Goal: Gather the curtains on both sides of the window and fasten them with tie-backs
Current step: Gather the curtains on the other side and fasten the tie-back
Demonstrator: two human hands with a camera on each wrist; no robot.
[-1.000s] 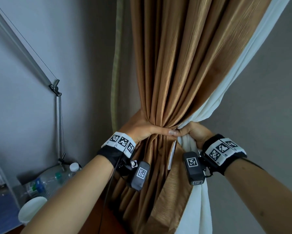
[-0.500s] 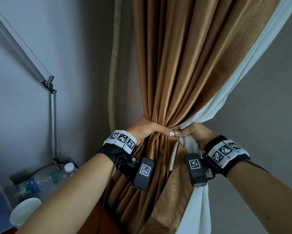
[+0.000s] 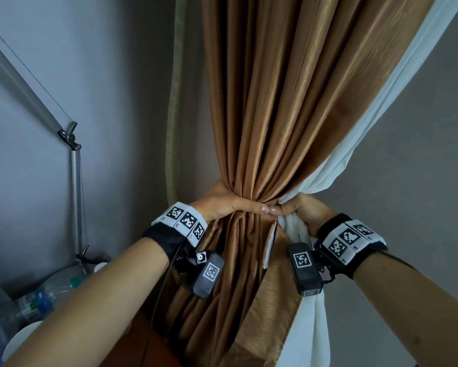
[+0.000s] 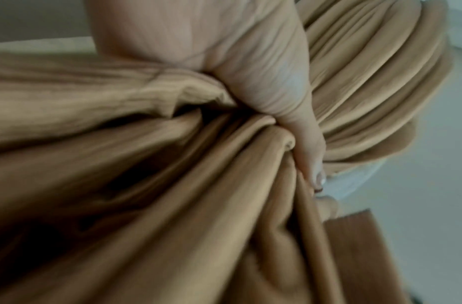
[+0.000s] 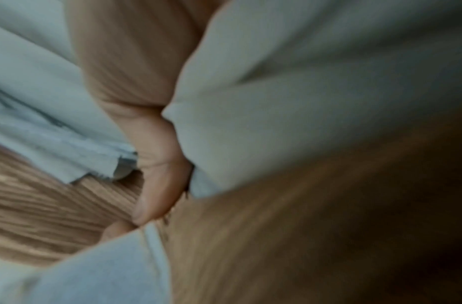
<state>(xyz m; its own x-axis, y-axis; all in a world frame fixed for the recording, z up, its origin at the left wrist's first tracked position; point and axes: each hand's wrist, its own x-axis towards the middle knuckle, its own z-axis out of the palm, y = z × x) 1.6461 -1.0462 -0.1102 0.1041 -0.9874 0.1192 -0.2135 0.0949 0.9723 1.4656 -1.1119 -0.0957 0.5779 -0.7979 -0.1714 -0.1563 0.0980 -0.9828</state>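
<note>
A plastic bottle [image 3: 50,292] lies low at left, contents unclear. Before the wall, the left hand [image 3: 222,205] clasps the gathered brown curtain [image 3: 289,102]; the right hand [image 3: 302,210] clutches its white lining [image 3: 312,327], thumbs touching.

A curtain [image 3: 289,115] hung centre, a lamp arm [image 3: 75,192] (with bottles [image 3: 41,298] beneath) stood left of it.

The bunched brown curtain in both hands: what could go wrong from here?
No tie-back is visible, and the left hand and right hand both grip the brown curtain; freeing one to fetch it may let folds spill. The white lining could slip from the bunch.
</note>
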